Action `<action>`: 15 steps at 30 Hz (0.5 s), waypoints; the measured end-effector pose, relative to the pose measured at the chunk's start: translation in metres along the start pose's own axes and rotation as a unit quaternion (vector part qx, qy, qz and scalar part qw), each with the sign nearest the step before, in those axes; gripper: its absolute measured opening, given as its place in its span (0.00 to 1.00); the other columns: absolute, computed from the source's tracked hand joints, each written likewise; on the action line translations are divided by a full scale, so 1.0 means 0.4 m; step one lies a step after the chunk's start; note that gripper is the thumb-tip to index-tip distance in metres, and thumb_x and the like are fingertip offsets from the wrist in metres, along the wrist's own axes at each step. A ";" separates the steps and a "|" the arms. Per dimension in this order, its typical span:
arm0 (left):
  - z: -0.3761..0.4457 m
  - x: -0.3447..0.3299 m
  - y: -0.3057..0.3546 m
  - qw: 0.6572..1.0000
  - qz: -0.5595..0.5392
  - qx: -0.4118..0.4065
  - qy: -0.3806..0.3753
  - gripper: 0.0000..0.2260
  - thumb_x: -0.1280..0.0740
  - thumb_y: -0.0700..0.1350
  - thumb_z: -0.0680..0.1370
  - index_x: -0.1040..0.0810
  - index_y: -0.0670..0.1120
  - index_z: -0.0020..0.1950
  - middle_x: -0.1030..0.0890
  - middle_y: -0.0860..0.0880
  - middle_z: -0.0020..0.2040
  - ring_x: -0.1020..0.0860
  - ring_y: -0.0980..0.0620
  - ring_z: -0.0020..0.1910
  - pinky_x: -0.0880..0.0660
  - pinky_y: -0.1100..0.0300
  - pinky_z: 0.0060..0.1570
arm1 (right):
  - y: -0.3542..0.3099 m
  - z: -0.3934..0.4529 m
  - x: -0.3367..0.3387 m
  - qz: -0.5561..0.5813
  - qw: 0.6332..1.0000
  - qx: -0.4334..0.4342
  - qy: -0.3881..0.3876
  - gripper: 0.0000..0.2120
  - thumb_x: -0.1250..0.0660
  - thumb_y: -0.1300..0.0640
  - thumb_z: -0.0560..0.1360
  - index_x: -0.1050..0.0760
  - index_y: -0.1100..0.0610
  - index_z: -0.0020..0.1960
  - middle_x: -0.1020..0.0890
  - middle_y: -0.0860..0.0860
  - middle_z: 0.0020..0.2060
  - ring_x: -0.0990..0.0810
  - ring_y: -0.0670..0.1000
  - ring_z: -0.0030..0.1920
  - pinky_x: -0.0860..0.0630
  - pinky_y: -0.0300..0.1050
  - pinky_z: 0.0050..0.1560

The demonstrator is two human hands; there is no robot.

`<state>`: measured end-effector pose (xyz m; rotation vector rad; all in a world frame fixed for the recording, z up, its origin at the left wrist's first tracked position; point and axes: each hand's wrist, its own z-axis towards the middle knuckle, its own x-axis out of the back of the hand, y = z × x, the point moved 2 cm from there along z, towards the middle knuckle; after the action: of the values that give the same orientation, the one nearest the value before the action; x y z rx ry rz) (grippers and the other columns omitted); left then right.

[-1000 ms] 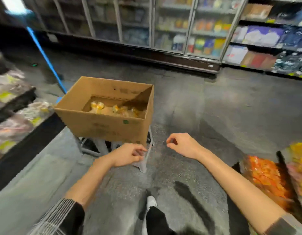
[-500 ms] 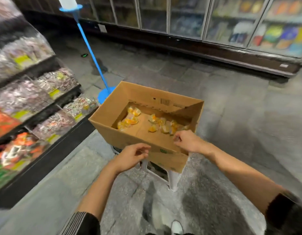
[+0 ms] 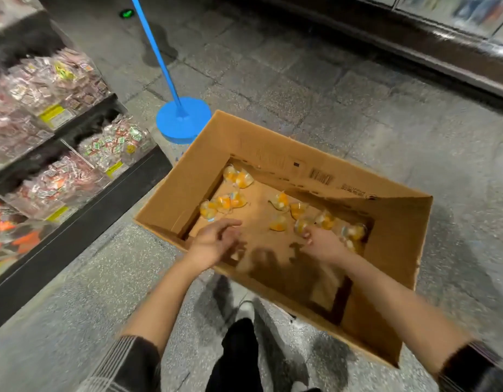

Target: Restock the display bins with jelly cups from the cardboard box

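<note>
Plenty of open grey stone floor (image 3: pixel 315 80) beyond and right of the box, running up to a dark cabinet base (image 3: pixel 414 43) at top right. Tiered display bins (image 3: pixel 61 154) stacked down the left edge, packed with wrapped sweets, dark front ledge close to the box's left corner. Blue stand base (image 3: pixel 183 120) just behind that corner, pole slanting up and away. Open cardboard box (image 3: pixel 391 222) dead centre, flaps up, walls tall all round, much of its bottom bare. Both arms over the near rim. Left hand (image 3: pixel 213 244) low inside, fingers loosely spread, holding nothing. Right hand (image 3: pixel 323 244) deeper in, fingertips (image 3: pixel 308 236) against one cup; blurred, grip cannot be told. Orange jelly cups (image 3: pixel 236 202) scattered across the far half, a few against the right wall.
</note>
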<state>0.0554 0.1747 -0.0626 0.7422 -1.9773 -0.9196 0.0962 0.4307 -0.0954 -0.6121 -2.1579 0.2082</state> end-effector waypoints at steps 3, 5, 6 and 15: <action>0.131 0.000 -0.043 1.000 0.006 0.010 -0.024 0.11 0.37 0.34 0.79 0.24 0.40 0.61 0.20 0.44 0.50 0.23 0.53 0.44 0.29 0.74 0.41 | 0.001 0.123 -0.055 0.020 0.999 -0.041 -0.027 0.25 0.34 0.56 0.77 0.36 0.58 0.71 0.26 0.56 0.65 0.26 0.56 0.63 0.28 0.42 0.54; 0.209 -0.009 -0.082 0.999 0.009 0.027 -0.037 0.13 0.37 0.32 0.78 0.25 0.37 0.62 0.21 0.45 0.50 0.24 0.56 0.43 0.29 0.74 0.41 | 0.015 0.188 -0.098 0.032 0.997 -0.055 -0.040 0.28 0.33 0.55 0.76 0.39 0.58 0.73 0.28 0.55 0.67 0.27 0.56 0.65 0.29 0.36 0.52; 0.241 -0.015 -0.101 0.998 0.011 0.037 -0.040 0.13 0.36 0.33 0.78 0.25 0.38 0.62 0.21 0.45 0.51 0.23 0.55 0.45 0.28 0.74 0.43 | 0.026 0.219 -0.119 0.043 0.997 -0.058 -0.039 0.28 0.33 0.56 0.77 0.38 0.59 0.73 0.28 0.55 0.66 0.28 0.56 0.65 0.30 0.32 0.50; 0.407 -0.074 -0.220 0.996 0.023 0.048 -0.068 0.17 0.35 0.39 0.78 0.29 0.45 0.67 0.24 0.54 0.54 0.24 0.59 0.44 0.32 0.79 0.38 | 0.046 0.466 -0.300 -0.060 0.994 -0.092 -0.027 0.35 0.29 0.54 0.73 0.44 0.55 0.74 0.42 0.56 0.74 0.37 0.58 0.72 0.31 0.51 0.64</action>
<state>-0.0543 0.2020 -0.2124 0.7000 -2.1626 -0.8729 0.0176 0.3995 -0.3013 -0.5844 -2.2744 -0.0402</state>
